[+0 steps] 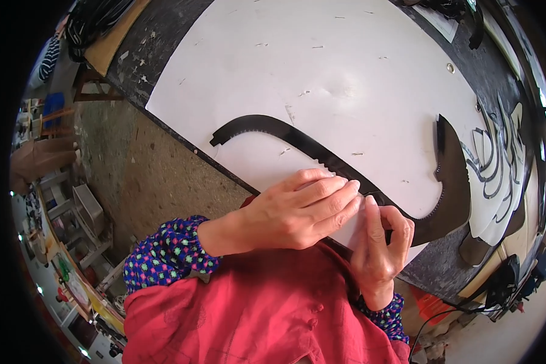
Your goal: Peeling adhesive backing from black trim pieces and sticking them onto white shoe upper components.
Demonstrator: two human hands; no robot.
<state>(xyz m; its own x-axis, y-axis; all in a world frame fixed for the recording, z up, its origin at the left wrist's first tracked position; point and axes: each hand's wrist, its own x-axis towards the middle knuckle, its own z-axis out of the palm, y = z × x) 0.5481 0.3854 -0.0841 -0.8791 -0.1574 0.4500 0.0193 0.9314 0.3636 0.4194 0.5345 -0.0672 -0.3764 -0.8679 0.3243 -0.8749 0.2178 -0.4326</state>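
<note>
A long black curved piece of flat, leather-like material [273, 126] lies on a white sheet [242, 73], its edge cut into small notches. My left hand [297, 209] is over the near edge of its middle, with fingers close together and bent and the thumb hidden. Just to its right, my right hand [382, 239] has its fingers curled at the same edge. The fingertips of both hands nearly meet there, closed on the piece. The wide right end of the black piece [446, 206] bends upward to a narrow tip.
Several pale cut shapes with dark curved outlines [497, 176] are piled at the right of the dark tabletop [449, 267]. Black material [94, 24] sits at the far left corner. A grey bin [89, 206] and shelving stand off to the left, above a worn floor [127, 142].
</note>
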